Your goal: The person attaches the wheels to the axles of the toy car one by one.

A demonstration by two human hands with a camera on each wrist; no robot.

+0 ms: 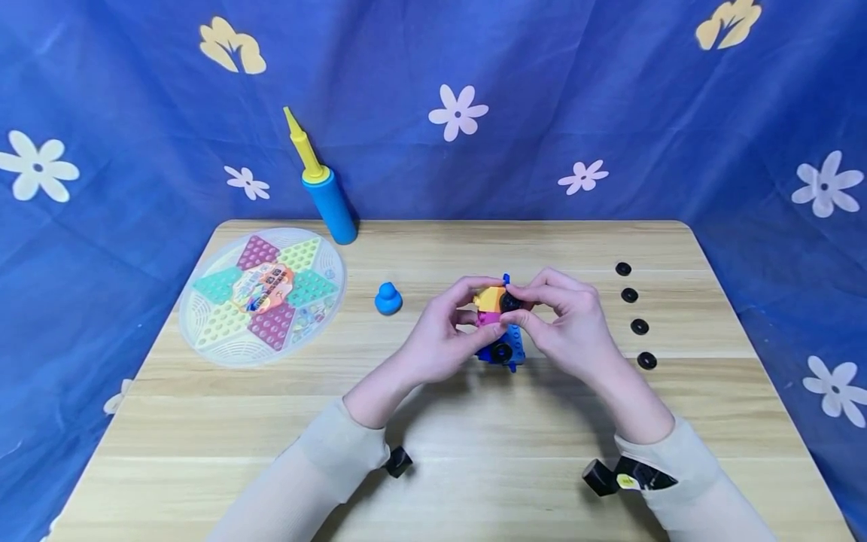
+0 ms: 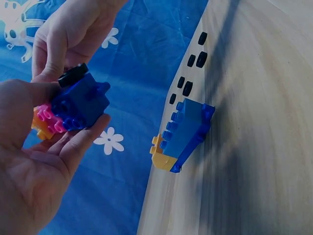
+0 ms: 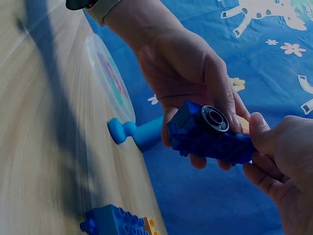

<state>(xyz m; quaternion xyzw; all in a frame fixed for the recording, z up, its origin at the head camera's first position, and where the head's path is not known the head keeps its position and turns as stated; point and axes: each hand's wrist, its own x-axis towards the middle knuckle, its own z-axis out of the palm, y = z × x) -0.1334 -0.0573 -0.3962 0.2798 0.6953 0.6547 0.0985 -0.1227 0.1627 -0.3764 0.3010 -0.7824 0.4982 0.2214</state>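
Wooden table [image 1: 474, 452] with a blue flowered cloth [image 1: 609, 90] hung behind it. At about 9 o'clock sits a round clear checkers case [image 1: 263, 296] with the star board and a printed card inside; I think there are marbles in it too, but too blurry to say. At 11 o'clock a blue and yellow hand pump [image 1: 323, 184] stands upright. Dead centre, the left hand [image 1: 440, 339] curls round a small block car [image 1: 497, 312] of blue, pink and orange bricks, lifted just off the table, while the right hand [image 1: 569, 324] pinches a black wheel [image 1: 509, 302] against its upper side. A second block piece [image 2: 182, 134], blue with yellow, lies on the table right under them. A little blue pawn-shaped piece [image 1: 388, 299] sits at 9 o'clock of the hands, and four spare wheels [image 1: 635, 312] line up at 3 o'clock. My guess at the risk: push that wheel on crooked and the stacked bricks pop apart, or the wheel slips out and rolls off the edge.
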